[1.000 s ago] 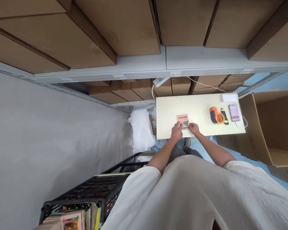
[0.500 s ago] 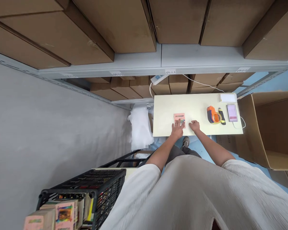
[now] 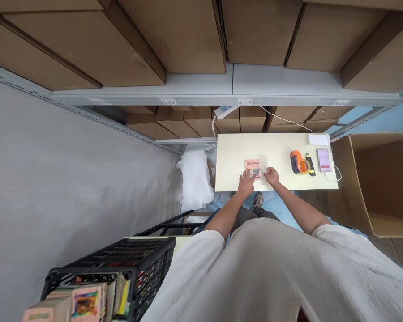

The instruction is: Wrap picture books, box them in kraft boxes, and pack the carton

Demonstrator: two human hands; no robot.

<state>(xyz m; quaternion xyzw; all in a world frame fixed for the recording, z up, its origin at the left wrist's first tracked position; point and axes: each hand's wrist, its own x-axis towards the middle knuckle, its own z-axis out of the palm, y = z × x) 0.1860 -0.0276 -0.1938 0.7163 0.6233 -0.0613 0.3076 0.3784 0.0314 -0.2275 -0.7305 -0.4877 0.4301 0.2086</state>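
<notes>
A small pink booklet (image 3: 253, 163) with a picture on its cover lies flat on the pale tabletop (image 3: 230, 154). My left hand (image 3: 246, 181) rests on its lower left part, fingers spread over the cover. Just right of the booklet, my right hand (image 3: 272, 176) is closed with its fingers curled, close to the table surface. Whatever those fingers may hold is too small or hidden to make out. Farther right on the table are an orange tape dispenser (image 3: 296, 157) and a black and yellow utility knife (image 3: 310, 164).
A phone (image 3: 323, 160) with a cable and a white box (image 3: 318, 140) sit at the table's right end. Beyond it stands a large open carton (image 3: 356, 179). A black crate (image 3: 154, 264) of books is at lower left. Shelves with cardboard boxes (image 3: 174, 36) rise ahead.
My left hand has slid slightly down and left on the booklet, so more of the cover picture shows. The right hand stays closed beside it. The view has shifted slightly.
</notes>
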